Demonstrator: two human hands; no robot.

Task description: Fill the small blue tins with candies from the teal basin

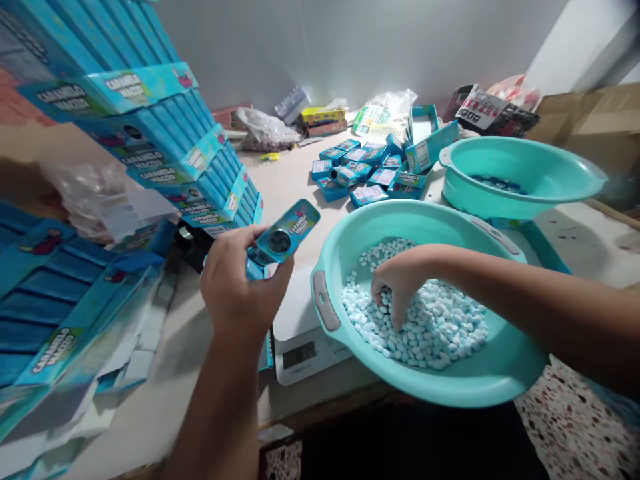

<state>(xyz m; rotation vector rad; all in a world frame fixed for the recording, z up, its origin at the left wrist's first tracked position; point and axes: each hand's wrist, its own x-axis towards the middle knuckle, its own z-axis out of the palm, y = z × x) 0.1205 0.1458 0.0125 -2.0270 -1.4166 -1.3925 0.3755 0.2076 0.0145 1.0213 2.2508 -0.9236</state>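
Note:
My left hand point(240, 277) grips a small blue candy box point(293, 230) labelled "Caramelo Macizo", tilted up, with a dark round spot on its face. Part of another blue piece shows beneath it, between thumb and fingers. Inside a turquoise bowl point(425, 393) with grey handles, my right hand point(400, 277) is dug into light-blue candies point(440, 327), its fingers curled round some of them. The bowl overlaps a white kitchen scale point(310, 350) whose display is lit.
Display cartons of blue boxes point(145, 93) rise in a tall stack at the left, with another carton point(50, 313) nearer. Loose candy boxes point(367, 167) lie in a pile at the back. A second turquoise bowl point(525, 157) holding dark pieces stands at the right.

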